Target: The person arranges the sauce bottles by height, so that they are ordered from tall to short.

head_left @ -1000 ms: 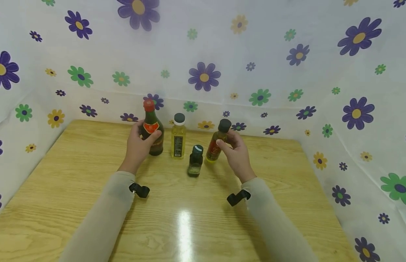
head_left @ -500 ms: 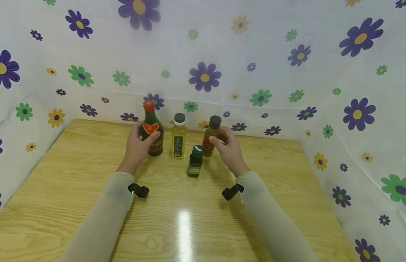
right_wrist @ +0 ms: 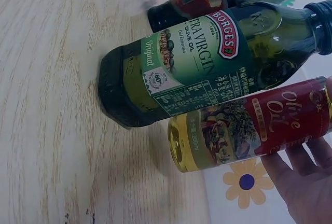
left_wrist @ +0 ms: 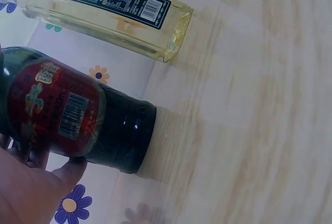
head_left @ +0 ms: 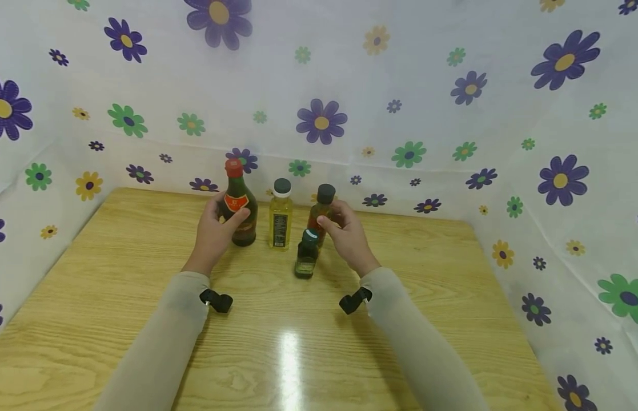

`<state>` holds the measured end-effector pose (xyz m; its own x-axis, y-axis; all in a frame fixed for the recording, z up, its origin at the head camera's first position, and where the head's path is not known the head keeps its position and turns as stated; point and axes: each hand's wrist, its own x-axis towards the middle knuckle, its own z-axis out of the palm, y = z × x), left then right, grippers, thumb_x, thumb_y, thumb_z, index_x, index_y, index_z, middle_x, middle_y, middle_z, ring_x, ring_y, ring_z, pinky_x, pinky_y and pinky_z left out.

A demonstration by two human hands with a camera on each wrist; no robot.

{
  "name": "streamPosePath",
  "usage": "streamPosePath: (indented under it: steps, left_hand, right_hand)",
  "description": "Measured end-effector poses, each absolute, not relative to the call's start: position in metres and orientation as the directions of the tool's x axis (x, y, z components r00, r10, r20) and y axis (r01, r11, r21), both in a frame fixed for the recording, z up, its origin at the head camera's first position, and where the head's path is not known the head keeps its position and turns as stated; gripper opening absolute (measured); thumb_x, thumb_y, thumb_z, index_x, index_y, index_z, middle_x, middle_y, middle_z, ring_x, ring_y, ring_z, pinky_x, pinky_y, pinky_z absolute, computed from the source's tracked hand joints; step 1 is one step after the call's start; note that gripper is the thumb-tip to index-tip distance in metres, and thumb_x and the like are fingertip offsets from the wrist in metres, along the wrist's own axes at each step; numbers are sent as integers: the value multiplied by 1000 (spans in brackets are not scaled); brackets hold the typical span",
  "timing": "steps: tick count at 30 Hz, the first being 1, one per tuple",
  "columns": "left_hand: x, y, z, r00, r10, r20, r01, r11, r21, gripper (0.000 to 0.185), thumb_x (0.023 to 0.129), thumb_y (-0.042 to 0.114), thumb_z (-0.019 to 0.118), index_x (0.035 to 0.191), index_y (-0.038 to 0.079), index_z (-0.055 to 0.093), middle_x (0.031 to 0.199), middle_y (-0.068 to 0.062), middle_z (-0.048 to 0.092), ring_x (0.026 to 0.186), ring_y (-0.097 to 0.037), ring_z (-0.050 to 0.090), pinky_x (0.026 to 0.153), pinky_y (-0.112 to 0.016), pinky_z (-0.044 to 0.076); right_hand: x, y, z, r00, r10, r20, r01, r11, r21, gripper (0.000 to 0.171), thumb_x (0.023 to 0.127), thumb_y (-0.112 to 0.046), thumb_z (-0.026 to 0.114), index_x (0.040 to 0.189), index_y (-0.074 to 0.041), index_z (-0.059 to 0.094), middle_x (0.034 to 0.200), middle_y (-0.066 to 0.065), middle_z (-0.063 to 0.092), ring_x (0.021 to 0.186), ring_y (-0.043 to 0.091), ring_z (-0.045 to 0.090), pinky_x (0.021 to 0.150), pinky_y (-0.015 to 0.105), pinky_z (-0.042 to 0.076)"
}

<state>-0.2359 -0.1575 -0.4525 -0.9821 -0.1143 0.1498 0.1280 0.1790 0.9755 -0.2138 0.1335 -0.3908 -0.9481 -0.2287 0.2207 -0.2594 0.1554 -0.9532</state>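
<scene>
My left hand [head_left: 213,234] grips a dark vinegar-style bottle [head_left: 245,225] with a red cap and red label, upright at the back left. Its base is close to the wood in the left wrist view. Thumb and fingers of my right hand [head_left: 349,237] hold an olive oil bottle [right_wrist: 259,125] with a red label and black cap. In the head view this bottle stands behind a small dark green olive oil bottle [head_left: 305,260], which partly hides it. Between my hands is a clear bottle of yellow oil [head_left: 280,222] with a dark label, a white collar and a dark cap.
All the bottles are on a light wooden table [head_left: 247,354], near its back edge. A white flower-patterned cloth [head_left: 349,68] rises behind the table and along both sides. Black wrist cameras are strapped to both sleeves.
My right hand has moved left with the red-label olive oil bottle, from right of the green bottle to behind it; its tilt has lessened. The left hand barely moves.
</scene>
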Motion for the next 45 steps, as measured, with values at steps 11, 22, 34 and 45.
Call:
streamPosePath:
  steps: [11,22,34,45]
  left_hand:
    - [-235,-157,-453,-979,-121,162,137,195,971,71,81,51,69,140,26,39,130,-1,52,124,-18,45,111,-47,27]
    - [-236,-157,-456,-983,-118,140,118,182,976,71,84,44,69,142,22,36,134,-3,49,126,-20,43,110,-49,28]
    - [-235,-157,-454,-972,-157,176,145,191,971,69,79,52,70,136,26,42,124,1,54,114,-16,49,105,-45,33]
    - [-232,-155,-454,-978,-154,139,107,199,974,74,77,55,70,137,25,40,127,-1,51,116,-19,47,105,-46,34]
  right_hand:
    - [-217,130,-396,-944,-238,228,-268,150,-952,33,94,-11,59,126,-6,52,121,11,56,116,30,53,94,39,49]
    - [-216,129,-402,-942,-237,237,-277,152,-949,38,94,-12,59,131,-9,51,124,10,56,120,28,52,99,41,46]
    - [-230,128,-423,-941,-227,252,-283,113,-952,40,93,-14,60,131,-10,50,125,10,56,121,28,51,98,40,46]
    - [-232,133,-432,-944,-252,213,-252,132,-959,37,92,-26,62,128,-25,55,128,-3,54,117,20,54,96,36,48]
